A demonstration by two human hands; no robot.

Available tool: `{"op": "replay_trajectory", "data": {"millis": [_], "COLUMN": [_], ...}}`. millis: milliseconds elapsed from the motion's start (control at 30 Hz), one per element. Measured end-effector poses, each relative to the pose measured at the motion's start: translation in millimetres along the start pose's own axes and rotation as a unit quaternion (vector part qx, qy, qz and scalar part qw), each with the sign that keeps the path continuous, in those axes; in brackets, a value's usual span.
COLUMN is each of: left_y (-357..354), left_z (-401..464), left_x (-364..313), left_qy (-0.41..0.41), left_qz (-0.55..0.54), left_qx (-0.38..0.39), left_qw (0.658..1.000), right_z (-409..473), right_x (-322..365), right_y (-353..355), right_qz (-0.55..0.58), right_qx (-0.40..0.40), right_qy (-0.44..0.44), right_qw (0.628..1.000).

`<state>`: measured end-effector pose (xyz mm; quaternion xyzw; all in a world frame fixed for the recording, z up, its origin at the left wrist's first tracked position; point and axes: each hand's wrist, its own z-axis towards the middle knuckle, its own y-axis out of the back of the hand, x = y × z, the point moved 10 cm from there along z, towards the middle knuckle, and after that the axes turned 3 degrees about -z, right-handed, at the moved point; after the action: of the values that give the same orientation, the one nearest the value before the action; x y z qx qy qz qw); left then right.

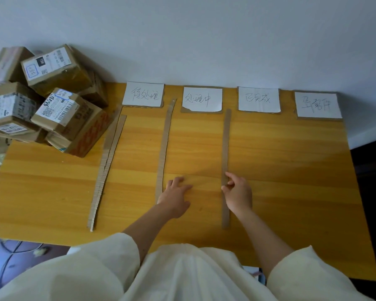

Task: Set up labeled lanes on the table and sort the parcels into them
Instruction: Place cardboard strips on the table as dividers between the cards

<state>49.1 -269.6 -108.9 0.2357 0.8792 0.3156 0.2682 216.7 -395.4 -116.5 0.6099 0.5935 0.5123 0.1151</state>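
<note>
Several handwritten label cards line the far edge of the yellow table [291,170]: the first [143,94], second [202,99], third [259,99] and fourth [317,105]. Cardboard strips lie lengthwise as dividers: a bundle of strips [108,161] at the left, one strip [165,144] in the middle, another strip [225,144] to its right. My right hand [239,194] rests on that right strip with fingertips pinching its edge. Spread flat on the table just right of the middle strip is my left hand [175,196]. Cardboard parcels [52,101] are piled at the far left corner.
A pale wall runs behind the table. The floor at the lower left shows cables [11,255]. Beyond the table's right edge the floor is dark. My cream sleeves and top fill the bottom of the view.
</note>
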Motion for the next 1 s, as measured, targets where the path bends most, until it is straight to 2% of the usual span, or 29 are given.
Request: {"op": "replay_trajectory", "data": {"millis": [600,800,867,1000], "left_y": [-5,-5,3,36], "left_z": [-1,-1,-4,-21], "left_x": [1,4,7,30], "left_qy": [-0.004,-0.009,-0.012,-0.013], "left_qz": [0.002,-0.019,-0.073,-0.171], "left_qx": [-0.007,0.008,-0.017,-0.117], "left_qw": [1.0,1.0,0.997,0.978], "right_z": [17,10,4,-13], "right_x": [6,12,21,59], "right_y": [7,22,25,17], "right_qz": [0.002,0.04,0.062,0.095], "right_qx": [-0.004,-0.049,-0.069,-0.079], "right_qy": [0.004,-0.001,0.013,0.057], "right_qw": [1.0,0.998,0.996,0.991]}}
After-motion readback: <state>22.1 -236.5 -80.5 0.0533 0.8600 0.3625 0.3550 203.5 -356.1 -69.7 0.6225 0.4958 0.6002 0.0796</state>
